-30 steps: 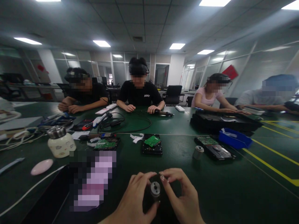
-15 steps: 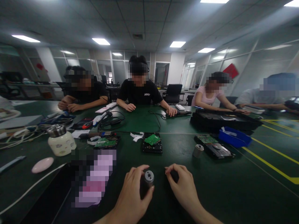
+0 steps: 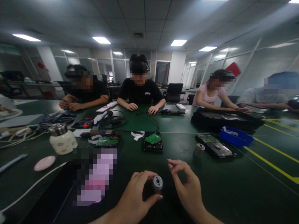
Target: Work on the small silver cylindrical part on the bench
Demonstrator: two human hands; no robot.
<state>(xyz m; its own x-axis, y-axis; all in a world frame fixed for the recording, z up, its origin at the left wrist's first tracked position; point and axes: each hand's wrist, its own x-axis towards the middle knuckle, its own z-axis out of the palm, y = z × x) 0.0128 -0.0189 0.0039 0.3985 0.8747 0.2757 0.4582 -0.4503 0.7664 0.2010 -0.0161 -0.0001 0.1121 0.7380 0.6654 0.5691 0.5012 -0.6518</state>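
My left hand (image 3: 135, 199) is closed around a small dark cylinder with a silver round end (image 3: 157, 183), holding it just above the green table (image 3: 233, 186) at the bottom centre. My right hand (image 3: 187, 186) hovers right beside it, not touching it. Its thumb and forefinger are curled into a pinch; what lies between them, if anything, is too small to make out. A second small metal cylinder (image 3: 199, 150) stands on the table farther off to the right.
Opened hard drives with green boards (image 3: 153, 141) (image 3: 216, 147) (image 3: 106, 141) lie mid-table. A cream jar (image 3: 62, 139), a pink oval (image 3: 44, 163), white cables (image 3: 30, 186), a blue tray (image 3: 235, 137) and a black case (image 3: 224, 119) surround them. Several people sit along the far side.
My right hand let go of the cylinder and drew away to the right. My left hand kept the cylinder and shifted it slightly. The person opposite moved a tool along the table.
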